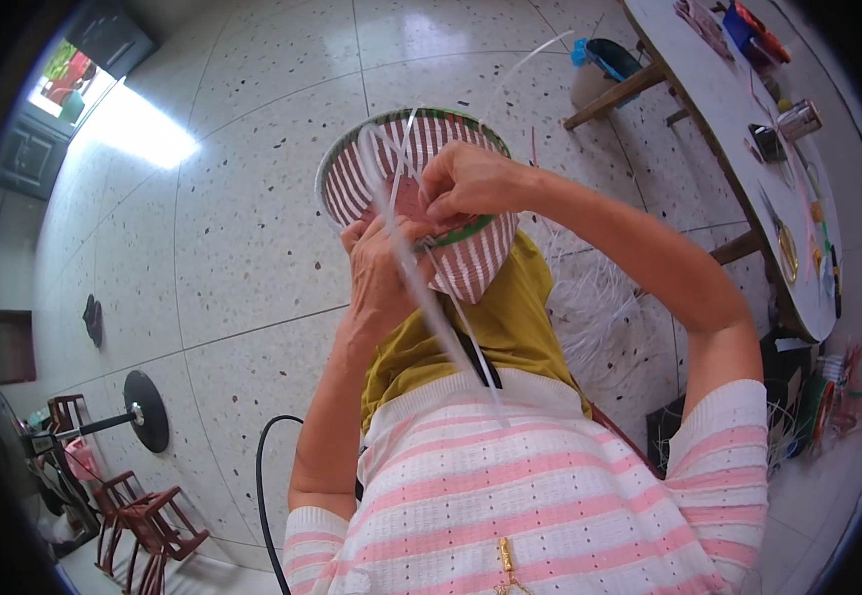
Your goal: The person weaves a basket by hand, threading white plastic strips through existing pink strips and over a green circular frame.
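Note:
A round basket (476,260), woven in maroon and white stripes with a green band at its rim, rests on my lap with its mouth tilted up. My left hand (379,273) is closed over the near side of the rim, fingers reaching inside. Just to the right, my right hand (473,183) is bent into a pinch over the basket's mouth, at a thin white plastic strip (395,169). Another length of white strip (429,312), smeared by motion, crosses my left hand and trails toward my waist. My fingers partly hide the basket's inside.
To the right stands a long table (729,109) with scissors (776,223), a can (800,120) and small items. Beneath it, a bucket (605,74) sits farther off and loose white strips (590,307) lie nearer. Small wooden chairs (158,521) and a round black stand base (146,411) are at lower left.

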{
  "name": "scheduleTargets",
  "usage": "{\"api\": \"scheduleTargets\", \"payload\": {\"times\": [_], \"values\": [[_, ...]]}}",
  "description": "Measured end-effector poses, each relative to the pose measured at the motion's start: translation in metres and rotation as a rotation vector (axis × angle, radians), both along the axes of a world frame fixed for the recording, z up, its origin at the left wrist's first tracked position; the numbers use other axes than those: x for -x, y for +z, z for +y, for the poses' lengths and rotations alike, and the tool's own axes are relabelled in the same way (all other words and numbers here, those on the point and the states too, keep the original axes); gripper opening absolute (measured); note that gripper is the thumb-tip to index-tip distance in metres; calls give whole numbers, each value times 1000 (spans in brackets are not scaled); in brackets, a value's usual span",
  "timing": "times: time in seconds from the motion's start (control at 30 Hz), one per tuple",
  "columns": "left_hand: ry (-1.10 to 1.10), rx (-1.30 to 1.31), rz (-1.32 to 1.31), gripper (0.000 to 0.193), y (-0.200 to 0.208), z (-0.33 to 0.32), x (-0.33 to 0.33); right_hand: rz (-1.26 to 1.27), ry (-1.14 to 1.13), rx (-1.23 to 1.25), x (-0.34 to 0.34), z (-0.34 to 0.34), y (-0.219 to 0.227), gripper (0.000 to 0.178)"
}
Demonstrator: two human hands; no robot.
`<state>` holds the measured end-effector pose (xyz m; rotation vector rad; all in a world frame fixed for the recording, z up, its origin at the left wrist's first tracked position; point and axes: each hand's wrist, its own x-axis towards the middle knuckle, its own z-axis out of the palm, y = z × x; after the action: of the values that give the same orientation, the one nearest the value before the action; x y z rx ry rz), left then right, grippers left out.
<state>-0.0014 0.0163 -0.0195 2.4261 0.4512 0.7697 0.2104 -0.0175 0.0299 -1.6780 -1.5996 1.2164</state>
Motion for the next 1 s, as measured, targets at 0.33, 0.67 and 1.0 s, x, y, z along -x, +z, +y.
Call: {"api": "scheduleTargets", "payload": {"times": [0.33,0.67,1.0], "values": [[49,-43,30,30,0,-2,-5,28,134,129,-9,8,-9,9],[68,-50,58,28,-2,-3,-8,-49,167,154,-6,9,-12,10],[87,-50,90,26,-3,-4,-11,-28,144,262,-7,13,-12,12]]}}
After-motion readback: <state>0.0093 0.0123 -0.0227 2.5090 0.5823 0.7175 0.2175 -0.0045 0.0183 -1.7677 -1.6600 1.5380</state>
